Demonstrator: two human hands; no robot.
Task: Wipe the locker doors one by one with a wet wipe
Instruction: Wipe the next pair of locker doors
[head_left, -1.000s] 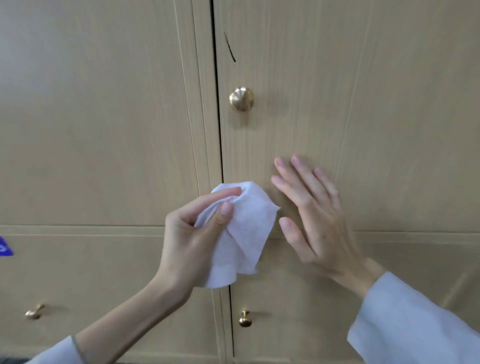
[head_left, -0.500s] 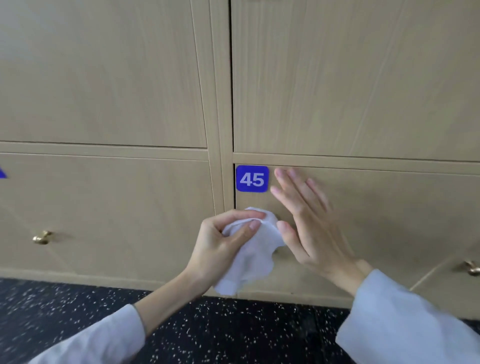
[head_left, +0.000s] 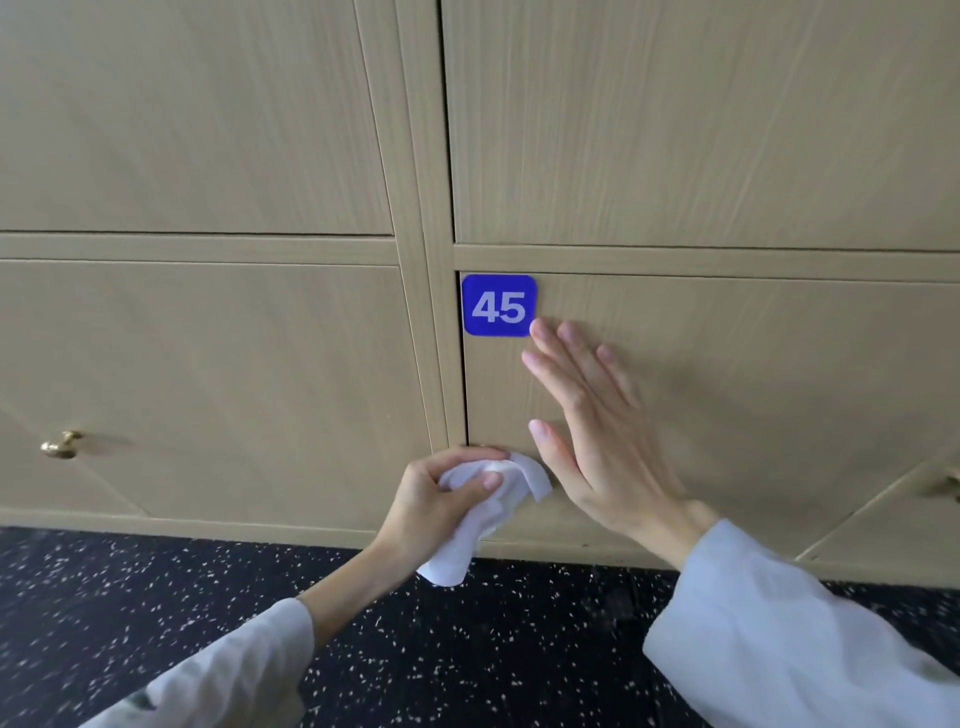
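Wood-grain lockers fill our view above a speckled floor (head_left: 156, 597). Our left hand (head_left: 431, 499) pinches the wet wipe (head_left: 498, 493) at door 45 (head_left: 753, 395); our right hand (head_left: 597, 431) lies flat, fingers straight. We'd spread the wipe and stroke evenly.
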